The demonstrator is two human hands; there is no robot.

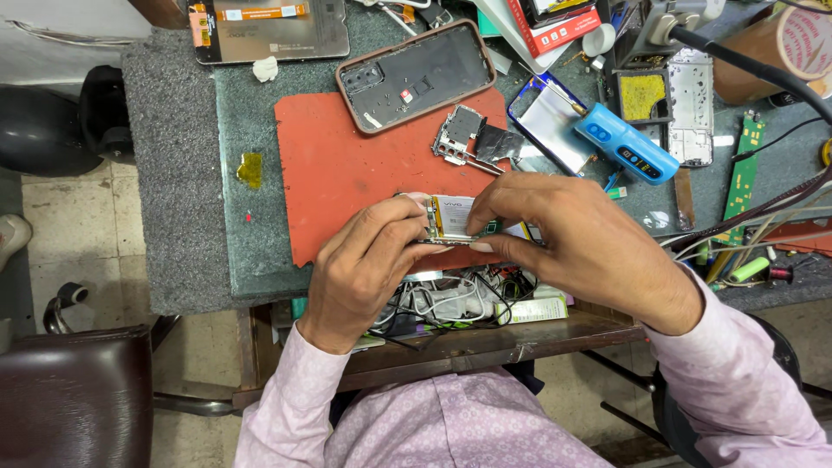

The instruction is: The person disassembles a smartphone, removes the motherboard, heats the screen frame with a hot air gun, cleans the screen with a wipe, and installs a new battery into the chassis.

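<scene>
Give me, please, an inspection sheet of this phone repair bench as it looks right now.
Surface: grey bench top with a red work mat on it.
Job's things: opened phone with exposed battery, held over the mat's near edge.
Clutter: brown phone back cover, small metal shield, blue electric screwdriver, display panel, green circuit board, yellow sponge tray.
Grippers: left hand grips the phone's left end; right hand pinches its right side.
Cables: black cable top right; tangled white leads on the shelf below the bench.
Surroundings: brown chair, tiled floor.
</scene>
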